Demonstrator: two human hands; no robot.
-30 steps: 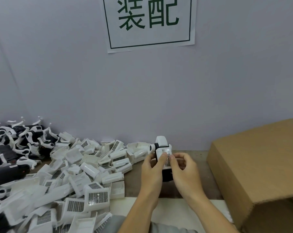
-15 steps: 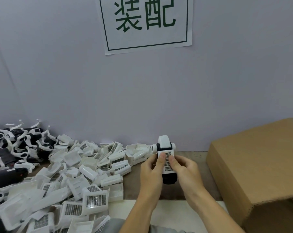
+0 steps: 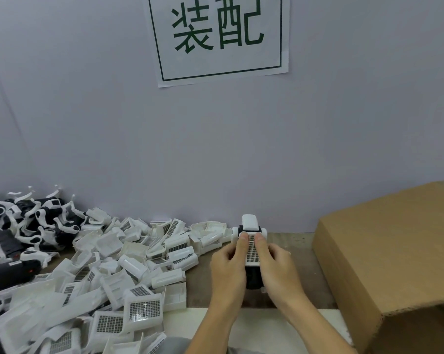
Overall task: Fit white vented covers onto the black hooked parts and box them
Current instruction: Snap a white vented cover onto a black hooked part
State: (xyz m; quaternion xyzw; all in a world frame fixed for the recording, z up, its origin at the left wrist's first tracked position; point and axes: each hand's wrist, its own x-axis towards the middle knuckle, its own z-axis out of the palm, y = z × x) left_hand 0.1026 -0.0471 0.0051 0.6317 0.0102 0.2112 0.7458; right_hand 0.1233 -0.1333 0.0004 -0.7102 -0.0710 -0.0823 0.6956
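Note:
Both hands hold one black hooked part (image 3: 253, 278) upright above the table's middle. A white vented cover (image 3: 251, 249) lies on its front face. My left hand (image 3: 228, 267) grips the part's left side, thumb pressing the cover's left edge. My right hand (image 3: 277, 267) grips the right side, thumb on the cover's right edge. The part's white hook (image 3: 250, 222) sticks up above my thumbs. Loose white vented covers (image 3: 129, 272) lie heaped to the left, and black hooked parts (image 3: 22, 231) are piled at the far left.
A brown cardboard box (image 3: 394, 254) stands at the right, its flap leaning over the table. A grey wall with a paper sign (image 3: 221, 37) closes the back. A white sheet (image 3: 261, 325) lies on the wooden table near my forearms.
Both thumbs have slid up the cover's face to its upper end, and the cover now sits flatter against the black part. The part stays in the same place.

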